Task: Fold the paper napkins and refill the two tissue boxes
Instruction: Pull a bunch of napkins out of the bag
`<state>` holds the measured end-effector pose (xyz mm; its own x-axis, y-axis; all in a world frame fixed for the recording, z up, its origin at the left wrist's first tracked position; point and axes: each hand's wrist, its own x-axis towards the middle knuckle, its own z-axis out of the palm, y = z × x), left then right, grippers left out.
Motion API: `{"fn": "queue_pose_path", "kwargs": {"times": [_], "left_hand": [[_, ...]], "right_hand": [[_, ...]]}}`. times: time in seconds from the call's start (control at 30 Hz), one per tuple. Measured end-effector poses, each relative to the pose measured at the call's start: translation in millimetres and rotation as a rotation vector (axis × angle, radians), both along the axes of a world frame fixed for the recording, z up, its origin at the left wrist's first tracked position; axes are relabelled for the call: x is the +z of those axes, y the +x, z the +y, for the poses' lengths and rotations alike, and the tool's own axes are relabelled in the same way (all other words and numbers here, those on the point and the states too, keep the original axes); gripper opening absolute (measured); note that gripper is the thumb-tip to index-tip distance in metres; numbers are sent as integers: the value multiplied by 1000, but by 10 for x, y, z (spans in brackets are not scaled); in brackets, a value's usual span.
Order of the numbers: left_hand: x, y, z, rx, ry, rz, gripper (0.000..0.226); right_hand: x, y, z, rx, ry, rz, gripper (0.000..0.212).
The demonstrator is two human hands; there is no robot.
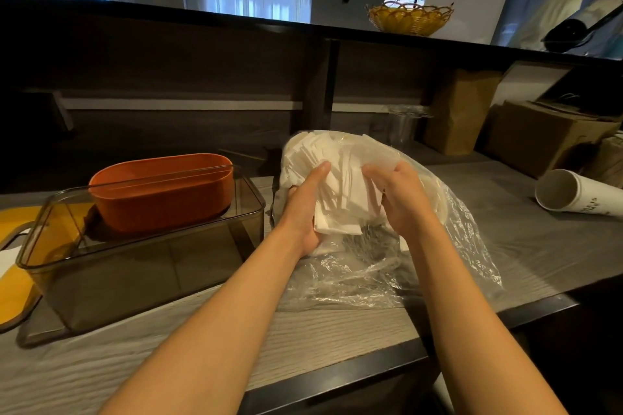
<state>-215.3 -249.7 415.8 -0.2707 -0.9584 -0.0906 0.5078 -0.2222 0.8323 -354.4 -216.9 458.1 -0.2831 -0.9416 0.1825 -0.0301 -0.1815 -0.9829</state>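
- Nearest, two bare forearms reach forward over the grey wood-grain bench (pixel 337 330), whose dark front edge runs across the lower right
- Both hands meet at a bundle of white paper napkins (pixel 337 185) lying in a clear plastic bag (pixel 438 263) on the bench
- Left hand (pixel 303 209) cups the left side of the bundle, fingers stretched along it and the thumb underneath, holding the stack
- Right hand (pixel 401 199) has its fingers curled over the right side of the napkins, gripping them through or beside the plastic; which of the two I cannot tell
- Loose, crinkled bag film spreads toward the near right of the hands
- Left of the hands, a smoky transparent tissue box (pixel 135 263) stands on the bench, and an orange oval tissue box (pixel 161 192) sits inside its far end; both look open at the top
- A yellow tray (pixel 17 280) pokes out from under the clear box at the far left
- Further right, a white paper cup (pixel 569 192) lies on its side
- Behind it stand a brown paper bag (pixel 462 111) and a cardboard box (pixel 539 135)
- Farthest, a yellow woven basket (pixel 409 18) sits on the dark upper ledge
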Motion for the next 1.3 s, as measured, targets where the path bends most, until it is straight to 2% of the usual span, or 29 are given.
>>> {"fn": "queue_pose_path", "kwargs": {"times": [0.1,0.17,0.23,0.3,0.4,0.53,0.6,0.7,0.77,0.87,0.93,0.97,1.03,1.13,1.3], "left_hand": [[-38,-12,-41,35,25,-12,47],[-44,-9,-56,47,34,1,47],[-51,1,-67,10,14,18,62],[-47,8,-63,-14,-6,-6,71],[-37,-8,-55,13,-11,-12,47],[-31,-24,-61,56,34,26,17],[-43,-23,-82,63,42,39,17],[-53,-18,-90,56,43,54,24],[-50,-14,-89,44,45,60,30],[-40,-7,-80,49,42,40,34],[-48,-11,-86,63,31,9,39],[-52,-16,-90,73,24,-11,40],[-62,-25,-98,86,10,-45,39],[-56,-29,-102,80,13,-57,37],[-25,-28,-82,55,37,-6,26]], "right_hand": [[24,-12,6,-25,54,-145,16],[32,-22,7,-38,86,-173,17],[49,-5,31,-66,85,-151,19],[59,16,52,-84,60,-31,16],[68,39,53,-48,62,11,14],[67,-39,31,-207,92,-282,24],[78,-121,33,-272,8,-432,30],[90,-187,39,-199,-128,-608,14],[81,-151,31,-129,-150,-533,21],[33,-1,35,-10,-134,-155,9],[9,54,25,15,-91,-10,20],[15,78,29,23,-74,26,19],[16,109,26,35,-57,84,15],[-24,94,-14,-56,-56,138,7],[-13,-25,-18,-261,-78,22,7]]}}
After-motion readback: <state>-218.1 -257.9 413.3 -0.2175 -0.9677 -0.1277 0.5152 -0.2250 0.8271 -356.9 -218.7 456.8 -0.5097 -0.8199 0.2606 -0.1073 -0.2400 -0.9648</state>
